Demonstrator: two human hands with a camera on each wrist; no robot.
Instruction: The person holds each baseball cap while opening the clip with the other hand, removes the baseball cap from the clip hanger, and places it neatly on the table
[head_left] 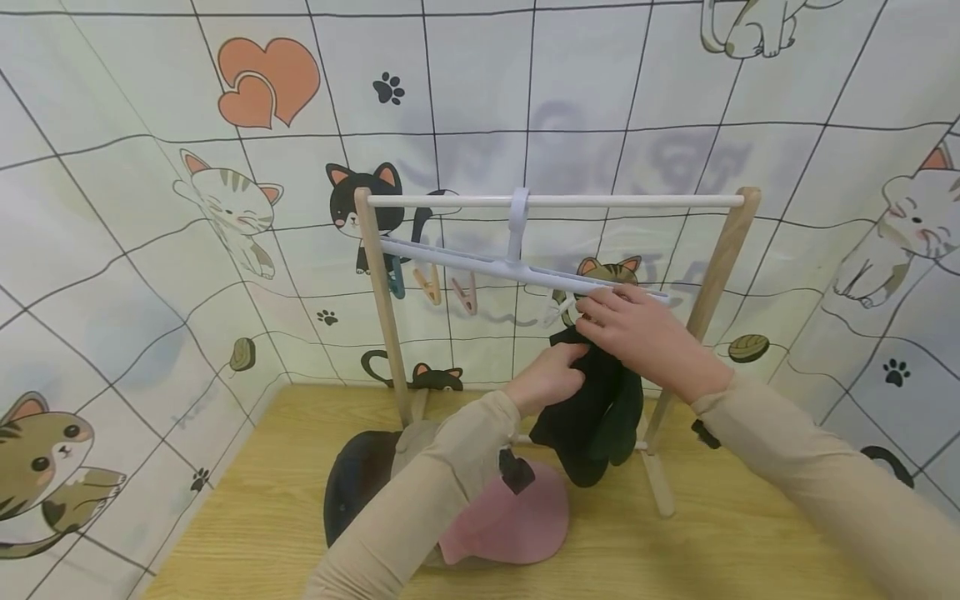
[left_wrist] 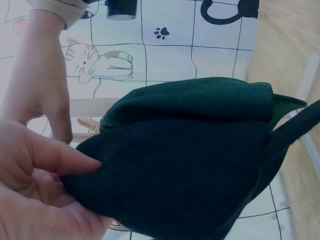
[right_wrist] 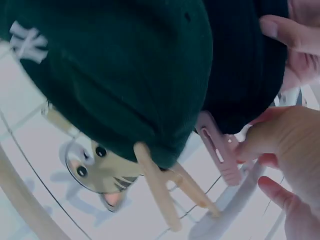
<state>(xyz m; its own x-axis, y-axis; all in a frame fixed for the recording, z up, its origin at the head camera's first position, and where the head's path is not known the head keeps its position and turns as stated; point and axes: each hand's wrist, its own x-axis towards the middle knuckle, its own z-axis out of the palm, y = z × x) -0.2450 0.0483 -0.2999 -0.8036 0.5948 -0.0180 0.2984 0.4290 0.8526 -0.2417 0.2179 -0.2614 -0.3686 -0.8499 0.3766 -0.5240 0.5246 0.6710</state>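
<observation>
A dark green cap [head_left: 588, 408] with a white emblem hangs below the right half of a white clip hanger [head_left: 472, 260]. My left hand [head_left: 546, 380] pinches the cap's edge, its thumb on the dark fabric in the left wrist view. Up at the hanger, my right hand [head_left: 637, 333] pinches a pink clip [right_wrist: 219, 150] beside the cap's edge in the right wrist view. A beige clip [right_wrist: 160, 187] stands at the cap's lower edge there. Whether the pink clip bites the fabric is hard to tell.
The hanger hooks over the white rod [head_left: 637, 201] of a small wooden rack [head_left: 384, 308]. Blue, orange and pink clips [head_left: 465, 293] hang on its left half. On the wooden table [head_left: 247, 500] lie a pink cap [head_left: 525, 521], a dark cap [head_left: 356, 475] and a beige one.
</observation>
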